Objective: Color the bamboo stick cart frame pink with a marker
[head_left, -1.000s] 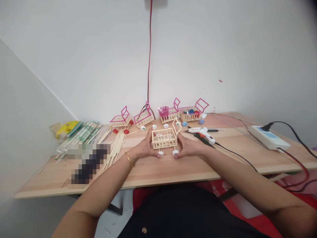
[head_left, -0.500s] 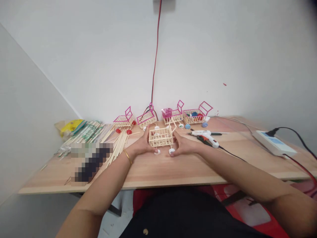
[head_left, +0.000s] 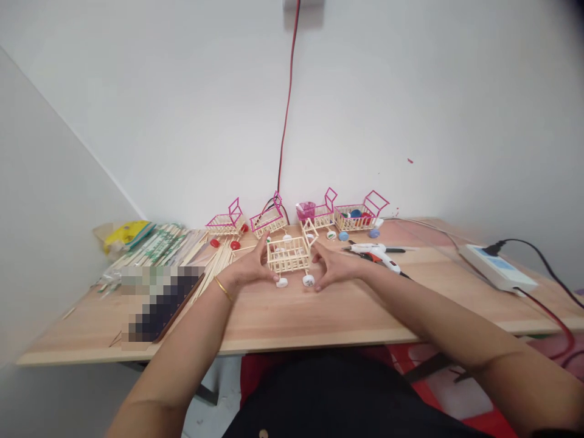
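Observation:
A small shopping cart (head_left: 288,255) built of plain wooden sticks stands on white bottle-cap wheels at the middle of the table. My left hand (head_left: 253,263) curls around its left end, the thumb by the front left wheel and the fingers behind the corner. At its other end my right hand (head_left: 333,266) has its fingers and thumb spread, with a narrow gap between it and the cart. The cart's raised stick handle (head_left: 310,232) is on the right side. Fingertips of the left hand are partly hidden.
Behind stand stick carts with magenta rims, one holding bottle caps (head_left: 356,214), another a magenta cup (head_left: 305,211). A glue gun (head_left: 383,255) and a white power strip (head_left: 499,267) lie right. Left are loose sticks (head_left: 218,263), packaged sticks (head_left: 157,252) and a partly blurred dark object (head_left: 168,304).
The cart has shifted slightly left together with my left hand. My right hand has loosened from the cart's right end, and a gap now shows there.

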Available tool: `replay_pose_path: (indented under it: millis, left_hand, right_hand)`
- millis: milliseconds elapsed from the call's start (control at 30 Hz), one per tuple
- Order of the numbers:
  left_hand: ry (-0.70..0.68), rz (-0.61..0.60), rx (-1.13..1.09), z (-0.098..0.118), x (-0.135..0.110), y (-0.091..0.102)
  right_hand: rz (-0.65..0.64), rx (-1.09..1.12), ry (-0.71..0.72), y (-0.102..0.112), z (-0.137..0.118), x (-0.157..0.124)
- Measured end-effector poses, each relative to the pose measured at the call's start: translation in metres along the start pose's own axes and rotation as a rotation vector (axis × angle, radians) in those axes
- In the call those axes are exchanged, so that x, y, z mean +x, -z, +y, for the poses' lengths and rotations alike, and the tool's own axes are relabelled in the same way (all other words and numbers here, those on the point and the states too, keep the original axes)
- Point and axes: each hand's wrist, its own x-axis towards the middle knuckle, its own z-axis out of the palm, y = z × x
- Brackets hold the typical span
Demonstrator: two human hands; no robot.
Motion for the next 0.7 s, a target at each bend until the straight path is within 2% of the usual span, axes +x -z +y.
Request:
replay_pose_path:
  millis: [67,167,300,400,467,567,700]
  left_hand:
    - [-0.001,-0.025,0.031,0.002,-0.003,0.004]
    - [0.020,0.009,0.090,0.006,-0.007,0.014]
    - [-0.007,0.112,0.005,0.010,-0.009,0.023]
    - [-0.069,0.288,-0.036,0.011,-0.005,0.020]
    - [-0.097,0.416,-0.054,0.010,0.000,0.016]
    - [-0.089,0.547,-0.079,0.008,0.005,0.011]
    - [-0.071,0.619,-0.069,0.007,0.007,0.009]
  right_hand:
    - [0.005,-0.017,0.055,0.016,0.011,-0.002]
    - [0.098,-0.007,0.109,0.041,0.026,0.004]
    - [0.445,-0.071,0.015,0.062,0.035,0.031]
    - [0.570,-0.144,0.001,0.070,0.030,0.054]
    - [0.622,-0.199,0.012,0.073,0.021,0.068]
    - [0.649,-0.278,0.045,0.078,0.003,0.085]
    - [0.604,-0.383,0.073,0.081,-0.017,0.109]
